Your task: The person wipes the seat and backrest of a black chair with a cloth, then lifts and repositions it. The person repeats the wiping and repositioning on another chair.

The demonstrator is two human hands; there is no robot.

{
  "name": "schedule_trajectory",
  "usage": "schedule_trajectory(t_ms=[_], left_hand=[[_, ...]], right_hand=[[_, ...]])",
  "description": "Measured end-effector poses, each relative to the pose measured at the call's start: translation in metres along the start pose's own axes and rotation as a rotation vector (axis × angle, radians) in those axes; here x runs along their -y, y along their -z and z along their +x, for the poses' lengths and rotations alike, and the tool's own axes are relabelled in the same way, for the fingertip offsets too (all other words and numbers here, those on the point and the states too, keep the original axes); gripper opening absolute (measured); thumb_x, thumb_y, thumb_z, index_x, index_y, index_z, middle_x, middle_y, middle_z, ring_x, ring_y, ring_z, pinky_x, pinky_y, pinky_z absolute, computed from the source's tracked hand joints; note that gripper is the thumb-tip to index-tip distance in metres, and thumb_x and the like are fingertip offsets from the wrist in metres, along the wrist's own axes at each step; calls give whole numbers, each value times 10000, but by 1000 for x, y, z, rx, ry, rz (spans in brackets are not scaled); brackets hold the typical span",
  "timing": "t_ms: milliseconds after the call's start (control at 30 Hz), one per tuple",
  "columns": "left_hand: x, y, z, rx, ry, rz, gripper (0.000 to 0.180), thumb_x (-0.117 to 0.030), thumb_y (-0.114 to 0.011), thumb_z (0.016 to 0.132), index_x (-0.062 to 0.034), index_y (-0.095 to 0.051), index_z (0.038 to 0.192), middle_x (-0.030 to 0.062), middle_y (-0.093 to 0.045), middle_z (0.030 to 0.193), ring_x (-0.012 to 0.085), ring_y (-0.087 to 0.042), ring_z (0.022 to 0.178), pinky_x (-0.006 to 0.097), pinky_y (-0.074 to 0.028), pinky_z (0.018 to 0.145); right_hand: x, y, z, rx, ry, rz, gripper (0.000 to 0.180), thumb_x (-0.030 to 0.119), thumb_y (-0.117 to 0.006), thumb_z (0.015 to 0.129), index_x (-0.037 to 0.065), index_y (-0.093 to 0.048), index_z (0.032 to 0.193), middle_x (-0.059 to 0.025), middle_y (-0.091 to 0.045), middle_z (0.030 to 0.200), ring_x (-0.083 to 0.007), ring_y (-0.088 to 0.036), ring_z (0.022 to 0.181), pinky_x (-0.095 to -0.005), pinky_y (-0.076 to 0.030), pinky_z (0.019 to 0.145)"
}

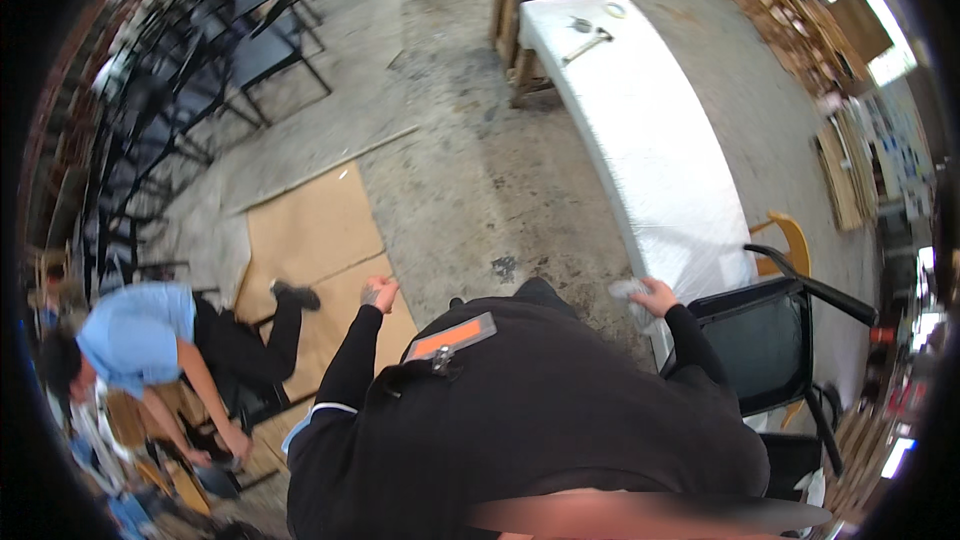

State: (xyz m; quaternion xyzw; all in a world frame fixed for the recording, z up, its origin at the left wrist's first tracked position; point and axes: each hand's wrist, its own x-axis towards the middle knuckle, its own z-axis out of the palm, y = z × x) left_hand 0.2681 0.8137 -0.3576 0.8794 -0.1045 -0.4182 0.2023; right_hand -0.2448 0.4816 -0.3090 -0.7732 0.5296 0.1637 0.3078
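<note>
My right hand [657, 297] is closed round crumpled clear plastic film [632, 289], beside the near end of a long table [655, 130] covered in white wrapping. My left hand [381, 294] is held out over the cardboard, its fingers curled in; whatever may be inside them is hidden. Close to my right forearm rests a black-framed chair [755, 340] with a dark seat, turned on its side. At the table's far end lie a hammer [588, 46], a roll of tape [615, 11] and a small grey item [579, 26].
On my left, a person in a light blue shirt [140, 335] bends over chair parts on the floor. Flat cardboard [315, 220] covers concrete there. Black chairs [265, 55] line the far left. A wooden chair [790, 240] stands right of the table; stacked wood [845, 170] lies beyond.
</note>
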Motion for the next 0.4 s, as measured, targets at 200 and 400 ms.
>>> schedule_trajectory(t_ms=[200, 400], left_hand=[[-92, 22, 79, 38, -98, -91, 164, -160, -640, 754, -41, -571, 664, 113, -570, 524, 236, -623, 445, 386, -505, 450], [-146, 51, 119, -110, 12, -209, 133, -189, -638, 733, -56, -630, 727, 119, -648, 581, 256, -665, 498, 409, -552, 541]], right_hand=[[81, 121, 124, -673, 118, 492, 640, 370, -752, 835, -82, -595, 1260, -228, -674, 1181, -273, -628, 1129, -376, -479, 976], [143, 276, 299, -547, 410, 672, 407, 217, -674, 923, -28, -592, 1237, -140, -699, 1095, -190, -675, 951, -312, -530, 859]])
